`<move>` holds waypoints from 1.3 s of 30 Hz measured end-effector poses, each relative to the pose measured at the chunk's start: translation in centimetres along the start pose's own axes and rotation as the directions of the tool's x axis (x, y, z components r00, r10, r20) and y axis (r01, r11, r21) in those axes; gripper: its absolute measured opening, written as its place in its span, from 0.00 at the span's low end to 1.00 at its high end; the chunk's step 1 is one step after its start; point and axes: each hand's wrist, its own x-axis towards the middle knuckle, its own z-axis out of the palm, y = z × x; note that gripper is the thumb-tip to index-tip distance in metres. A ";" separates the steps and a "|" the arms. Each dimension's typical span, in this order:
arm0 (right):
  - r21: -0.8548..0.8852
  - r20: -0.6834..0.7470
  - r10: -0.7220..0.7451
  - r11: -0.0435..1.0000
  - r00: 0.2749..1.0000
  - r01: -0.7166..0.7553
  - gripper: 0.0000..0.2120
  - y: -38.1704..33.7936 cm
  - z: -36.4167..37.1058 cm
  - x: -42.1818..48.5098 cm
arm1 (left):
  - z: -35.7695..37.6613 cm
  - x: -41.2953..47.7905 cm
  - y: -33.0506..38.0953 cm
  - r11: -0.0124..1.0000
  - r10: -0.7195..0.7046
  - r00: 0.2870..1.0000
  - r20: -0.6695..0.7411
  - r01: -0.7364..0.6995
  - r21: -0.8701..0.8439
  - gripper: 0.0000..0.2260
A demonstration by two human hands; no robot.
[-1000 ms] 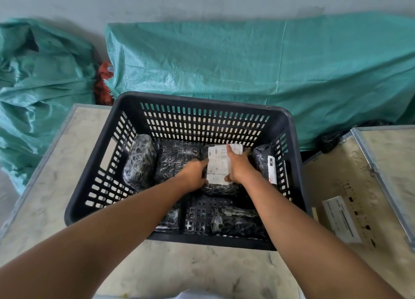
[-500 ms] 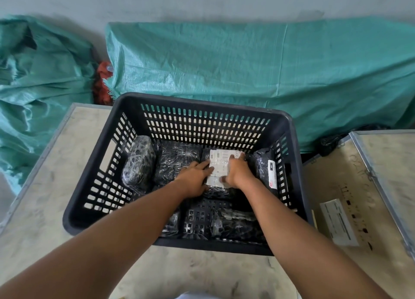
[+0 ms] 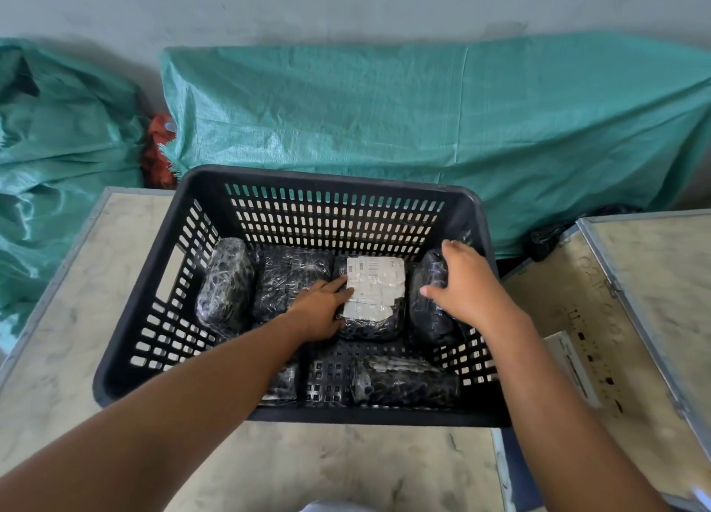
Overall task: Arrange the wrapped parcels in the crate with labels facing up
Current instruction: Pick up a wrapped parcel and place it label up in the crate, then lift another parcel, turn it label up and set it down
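Note:
A black slotted crate [image 3: 331,179] stands on a pale board. Along its back wall lie several black wrapped parcels. One parcel [image 3: 375,292] lies flat with its white label facing up. My left hand [image 3: 321,309] rests against that parcel's left edge with fingers flat. My right hand [image 3: 465,280] is clasped over the rightmost parcel [image 3: 431,311], which stands on edge by the right wall, thumb on its left face. The far-left parcel [image 3: 225,280] and its neighbour [image 3: 290,277] show no label. Two more parcels [image 3: 404,380] [image 3: 282,386] lie near the front wall.
Teal woven sacks [image 3: 423,119] lie against the wall behind the crate, and another teal sack [image 3: 57,146] lies at the left. A second board with a metal edge [image 3: 615,280] adjoins on the right, bearing a white label [image 3: 573,365].
The labelled parcel has been set down flat in the back row. My right hand has let go of it and moved right onto the rightmost parcel; my left hand stays at its edge.

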 end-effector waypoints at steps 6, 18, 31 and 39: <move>0.105 -0.035 0.013 0.994 0.999 -0.009 0.47 0.3 3.1 -0.2 | 0.0 0.0 -0.2 1.000 0.004 0.999 0.049 -0.005 0.021 0.38; 0.361 0.066 0.003 0.932 0.998 -0.027 0.43 -0.3 4.2 0.8 | -0.4 -0.6 0.0 0.999 0.048 0.998 0.046 -0.048 -0.007 0.41; 0.786 -0.150 0.134 0.617 0.980 0.036 0.41 -0.2 -1.3 -1.9 | -8.3 -9.0 7.1 0.782 0.256 0.878 -0.405 -0.434 -0.447 0.44; 0.938 -0.148 0.026 0.320 0.989 0.132 0.12 -3.8 -5.0 -3.4 | -8.6 -9.8 10.0 0.767 0.150 0.550 -0.822 -0.589 -0.254 0.42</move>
